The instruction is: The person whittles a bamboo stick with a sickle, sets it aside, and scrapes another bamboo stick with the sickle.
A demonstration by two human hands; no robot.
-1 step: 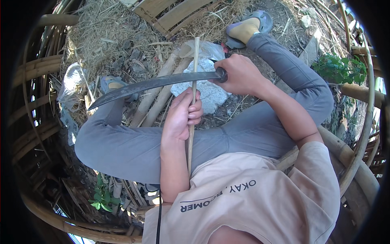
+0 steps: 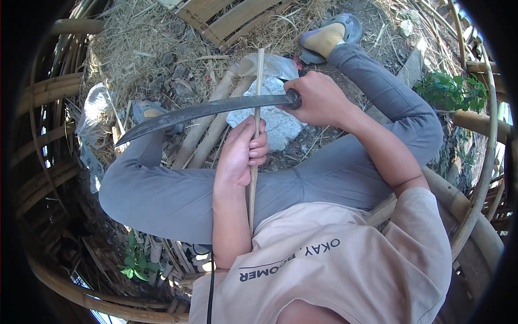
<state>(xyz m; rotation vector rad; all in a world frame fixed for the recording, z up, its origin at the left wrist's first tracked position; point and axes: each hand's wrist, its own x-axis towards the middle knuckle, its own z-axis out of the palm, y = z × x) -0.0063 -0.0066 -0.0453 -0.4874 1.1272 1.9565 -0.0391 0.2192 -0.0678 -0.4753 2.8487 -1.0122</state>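
Observation:
My right hand (image 2: 319, 101) is closed around the dark handle of a machete (image 2: 208, 109). Its long curved blade points left, with the tip lowest. A thin pale strip of split bamboo (image 2: 260, 75) runs nearly upright, from beyond the blade down to my shirt. Fingers of my left hand (image 2: 244, 148) wrap around this strip just below the blade. Blade and strip cross at the middle of the view, and the blade appears to rest against the strip. Beneath them a pale grey stone (image 2: 280, 135) lies on the ground between my legs.
Two bamboo poles (image 2: 202, 124) lie beside the stone, with a clear plastic bag (image 2: 272, 66) behind it. Straw (image 2: 135, 54) covers the far left ground. A slatted wooden piece (image 2: 237, 24) stands at the back. Bamboo framing (image 2: 477, 200) curves around me; green plants (image 2: 448, 90) grow at right.

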